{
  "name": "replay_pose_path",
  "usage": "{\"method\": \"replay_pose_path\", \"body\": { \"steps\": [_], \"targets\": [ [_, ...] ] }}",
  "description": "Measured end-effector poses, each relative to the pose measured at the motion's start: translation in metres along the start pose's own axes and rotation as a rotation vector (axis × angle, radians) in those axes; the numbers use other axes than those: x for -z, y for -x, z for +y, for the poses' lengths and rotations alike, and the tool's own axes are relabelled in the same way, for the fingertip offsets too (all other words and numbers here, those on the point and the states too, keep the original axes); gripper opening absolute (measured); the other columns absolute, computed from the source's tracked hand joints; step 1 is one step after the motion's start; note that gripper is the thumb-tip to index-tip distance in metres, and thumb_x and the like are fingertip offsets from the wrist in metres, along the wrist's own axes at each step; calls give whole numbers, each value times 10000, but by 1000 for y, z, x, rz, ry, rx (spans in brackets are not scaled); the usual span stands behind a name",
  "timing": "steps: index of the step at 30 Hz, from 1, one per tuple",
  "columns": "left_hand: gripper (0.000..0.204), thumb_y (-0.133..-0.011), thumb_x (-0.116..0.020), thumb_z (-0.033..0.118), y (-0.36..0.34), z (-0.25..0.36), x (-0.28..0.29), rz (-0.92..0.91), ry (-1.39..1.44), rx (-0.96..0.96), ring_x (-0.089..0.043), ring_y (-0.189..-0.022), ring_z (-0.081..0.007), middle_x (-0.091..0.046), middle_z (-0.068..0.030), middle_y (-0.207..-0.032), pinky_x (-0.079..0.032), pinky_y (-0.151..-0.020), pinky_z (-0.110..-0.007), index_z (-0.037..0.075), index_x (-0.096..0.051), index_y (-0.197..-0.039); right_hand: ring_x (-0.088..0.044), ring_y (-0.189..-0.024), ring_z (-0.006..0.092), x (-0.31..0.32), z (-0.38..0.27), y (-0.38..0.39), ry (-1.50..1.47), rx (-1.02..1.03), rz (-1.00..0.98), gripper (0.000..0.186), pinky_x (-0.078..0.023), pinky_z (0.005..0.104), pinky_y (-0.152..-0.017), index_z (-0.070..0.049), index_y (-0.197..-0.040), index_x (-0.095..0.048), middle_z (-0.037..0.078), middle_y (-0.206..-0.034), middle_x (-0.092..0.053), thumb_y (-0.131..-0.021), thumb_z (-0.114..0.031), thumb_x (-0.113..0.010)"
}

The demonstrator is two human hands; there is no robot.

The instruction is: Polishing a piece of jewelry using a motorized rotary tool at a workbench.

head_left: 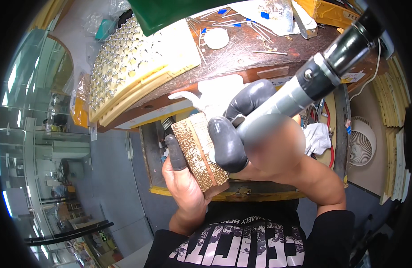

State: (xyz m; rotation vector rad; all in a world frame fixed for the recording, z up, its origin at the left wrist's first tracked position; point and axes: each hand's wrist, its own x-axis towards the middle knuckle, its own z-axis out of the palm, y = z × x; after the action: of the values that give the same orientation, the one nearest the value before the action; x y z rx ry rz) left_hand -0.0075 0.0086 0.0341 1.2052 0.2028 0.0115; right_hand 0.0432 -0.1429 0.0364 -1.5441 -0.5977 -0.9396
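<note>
I look through the left of two fisheye cameras worn side by side on my head, facing steeply down past the black shirt (246, 219) on my chest to my fingers (228, 145) at the middle, close below the lens. The view is upright and very wide, taking in the wooden surface (226, 60) across the top and a white fan (362, 142) farther off at right, and it bends straight edges toward its dark rim.
</note>
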Motion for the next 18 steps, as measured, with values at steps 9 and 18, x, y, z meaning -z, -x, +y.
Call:
{"method": "replay_pose_path", "body": {
  "steps": [9,18],
  "targets": [
    [521,-1053,-382,401,-1,-2,-3,6,9,-32,-696,-897,-186,-691,-140,-1050,-576,-771,-296,-53,-570,-1225,-600,-602,163,1,-1,-2,21,5,-13,155,-450,282,-515,-5,-752,-649,90,-783,-604,-752,-96,-775],
    [510,-1054,-379,391,-1,-3,5,-26,47,33,-702,-869,-190,-692,-138,-1035,-582,-746,-299,-51,-565,-1228,-582,-566,159,0,-4,-2,12,-33,9,152,-435,280,-493,4,-736,-611,101,-759,-605,-750,-49,-753]
  ]
}}
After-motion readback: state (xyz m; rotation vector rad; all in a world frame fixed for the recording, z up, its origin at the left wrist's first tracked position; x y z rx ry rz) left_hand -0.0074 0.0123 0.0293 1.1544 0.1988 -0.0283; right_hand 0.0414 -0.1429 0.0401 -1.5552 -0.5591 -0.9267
